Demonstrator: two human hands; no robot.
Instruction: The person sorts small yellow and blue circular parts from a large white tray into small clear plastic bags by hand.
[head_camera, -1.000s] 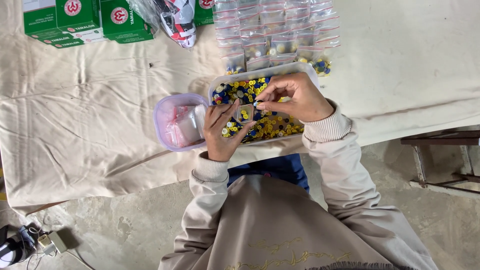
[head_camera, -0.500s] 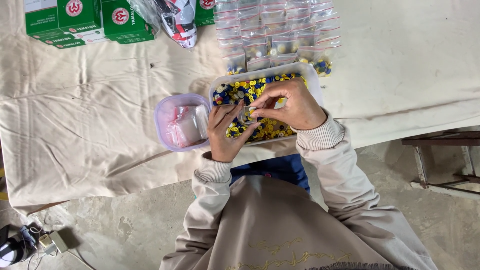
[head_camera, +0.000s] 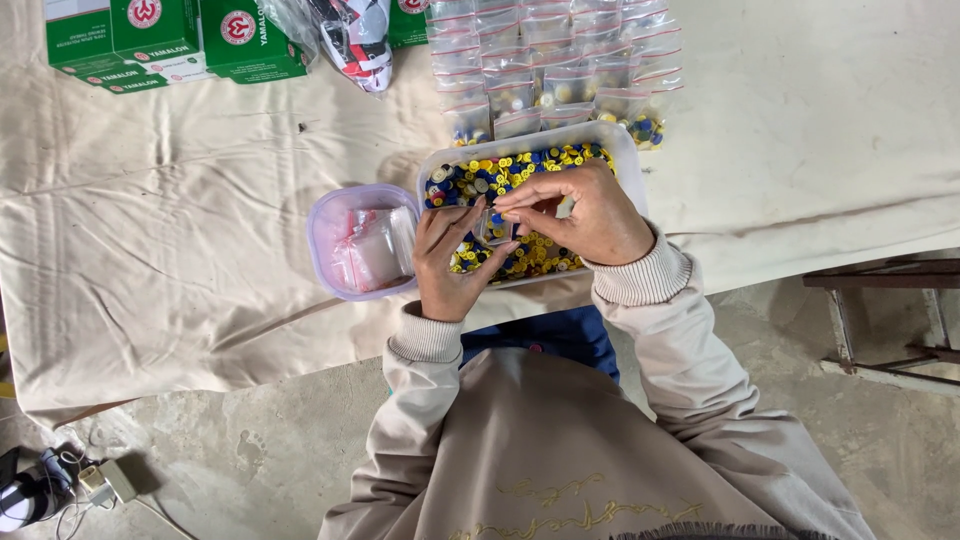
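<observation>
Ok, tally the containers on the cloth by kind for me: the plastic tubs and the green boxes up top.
Clear tub of yellow and blue buttons: 1
Lilac tub of small plastic bags: 1
Green boxes: at least 4, some cut off by the frame edge
Total: at least 6

Both hands, left hand and right hand, are over the button tub, pinching a small clear bag.

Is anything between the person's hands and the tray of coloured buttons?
Nothing visible. The left hand and right hand are both directly over the white tray of buttons, pinching a small clear bag between them.
</observation>
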